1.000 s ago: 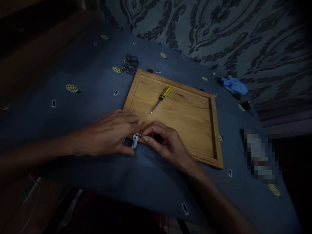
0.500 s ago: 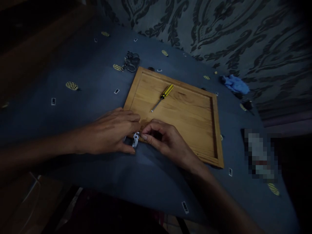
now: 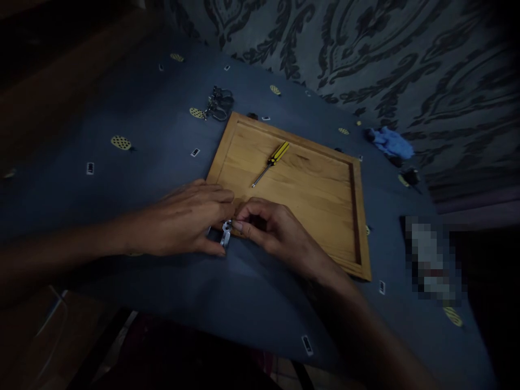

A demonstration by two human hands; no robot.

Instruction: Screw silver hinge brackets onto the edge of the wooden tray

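Observation:
A cabinet hinge (image 3: 226,234), shiny metal, sits at the near left corner of a framed wooden panel (image 3: 300,197). My left hand (image 3: 190,216) lies over that corner, its fingers on the panel's edge and its thumb by the hinge's lower end, so the hinge is held between them. Thumb and forefinger of my right hand (image 3: 276,230) are pinched together at the hinge's upper end. Whatever is in that pinch is too small and dark to make out. A yellow-and-black screwdriver (image 3: 276,156) rests on the panel, its tip pointing toward my hands.
Several metal hinges (image 3: 219,103) lie in a cluster beyond the panel's far left corner. A blue crumpled cloth or bag (image 3: 392,142) and a small dark object (image 3: 410,176) are at the far right. A blurred-out item (image 3: 433,262) lies right. Patterned cloth (image 3: 154,130) covers the table; a wall stands behind.
The right hand's pinched fingertips have shifted very slightly left, closer over the hinge. The left hand, panel and screwdriver stay where they were.

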